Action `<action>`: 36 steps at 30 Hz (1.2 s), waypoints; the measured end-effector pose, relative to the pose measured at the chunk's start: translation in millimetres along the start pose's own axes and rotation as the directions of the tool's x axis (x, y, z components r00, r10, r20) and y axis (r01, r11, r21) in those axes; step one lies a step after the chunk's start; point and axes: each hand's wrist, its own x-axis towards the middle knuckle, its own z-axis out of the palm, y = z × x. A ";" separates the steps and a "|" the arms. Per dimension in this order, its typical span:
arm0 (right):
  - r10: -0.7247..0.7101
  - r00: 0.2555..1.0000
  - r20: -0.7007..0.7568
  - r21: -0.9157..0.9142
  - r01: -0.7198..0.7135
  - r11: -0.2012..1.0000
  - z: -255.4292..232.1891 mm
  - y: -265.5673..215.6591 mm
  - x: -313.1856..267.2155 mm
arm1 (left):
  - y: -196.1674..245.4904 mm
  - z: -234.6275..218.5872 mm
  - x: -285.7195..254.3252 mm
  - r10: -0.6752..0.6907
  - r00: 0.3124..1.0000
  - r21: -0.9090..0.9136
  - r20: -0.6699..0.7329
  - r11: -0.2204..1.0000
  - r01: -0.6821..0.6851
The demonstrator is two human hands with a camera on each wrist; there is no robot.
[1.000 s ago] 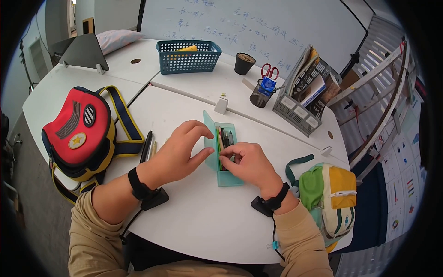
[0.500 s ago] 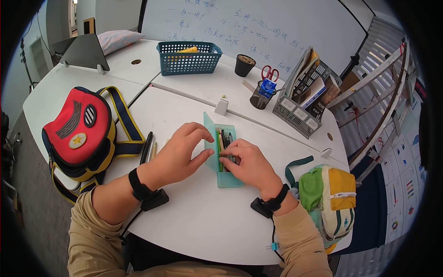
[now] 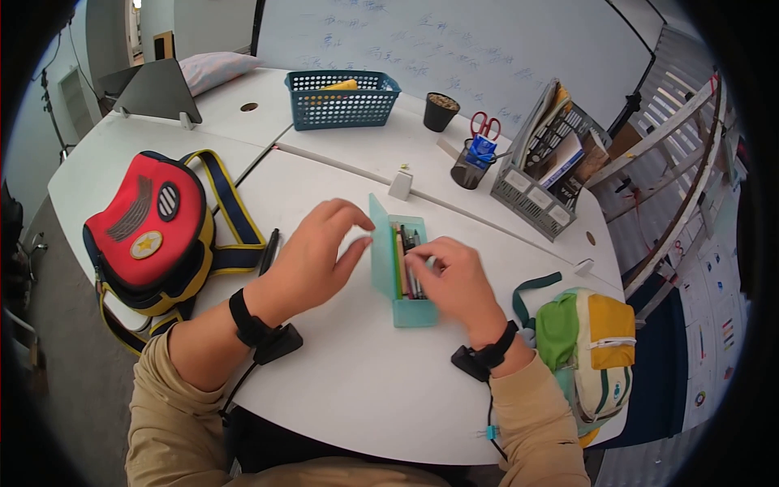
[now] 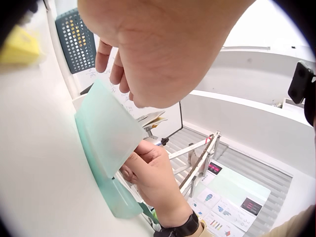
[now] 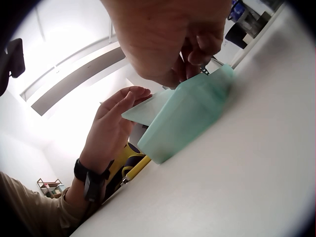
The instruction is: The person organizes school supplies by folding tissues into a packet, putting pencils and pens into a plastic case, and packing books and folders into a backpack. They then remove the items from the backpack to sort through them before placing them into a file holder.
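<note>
A translucent teal pencil case (image 3: 415,313) lies on the table with its lid (image 3: 380,252) raised on the left side; pens and pencils (image 3: 399,260) fill it lengthwise. Beside the lid is my left hand (image 3: 312,260), fingers loosely bent and apart from the thumb; in the right wrist view its fingertips are at the lid's edge, contact unclear. My right hand (image 3: 458,280) is over the case's right side, thumb and index finger close together at the pens. The lid hides those fingertips in the left wrist view, so whether they pinch a pen is unclear.
A red backpack (image 3: 146,227) and a black pen (image 3: 270,252) lie left. On the right sits a green-yellow backpack (image 3: 580,349). Behind stand a teal basket (image 3: 345,109), a plant pot (image 3: 439,115), a pen cup with scissors (image 3: 469,172) and a grey file rack (image 3: 531,203).
The head view has shifted slightly, moving the scene rightward. My right hand has drawn a little to the right relative to the case. The left hand stays beside the lid.
</note>
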 end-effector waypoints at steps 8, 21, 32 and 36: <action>0.192 0.971 -0.143 0.083 -0.181 0.980 2.0 29.5 5.2 | -33.8 -46.7 -5.4 -0.365 0.931 0.371 -0.020 0.862 0.346; 0.287 0.955 -0.076 0.330 -0.247 0.911 9.9 65.0 5.8 | -46.0 -47.4 -12.6 -0.668 0.723 0.741 0.177 0.574 0.350; 0.286 0.949 -0.133 0.330 -0.229 0.916 11.9 70.8 6.4 | -24.9 -53.6 3.9 -0.663 0.737 0.552 0.130 0.666 0.502; 0.282 0.943 -0.174 0.369 -0.203 0.907 5.5 62.5 7.0 | -14.2 -61.0 13.9 -0.682 0.698 0.346 0.218 0.723 0.598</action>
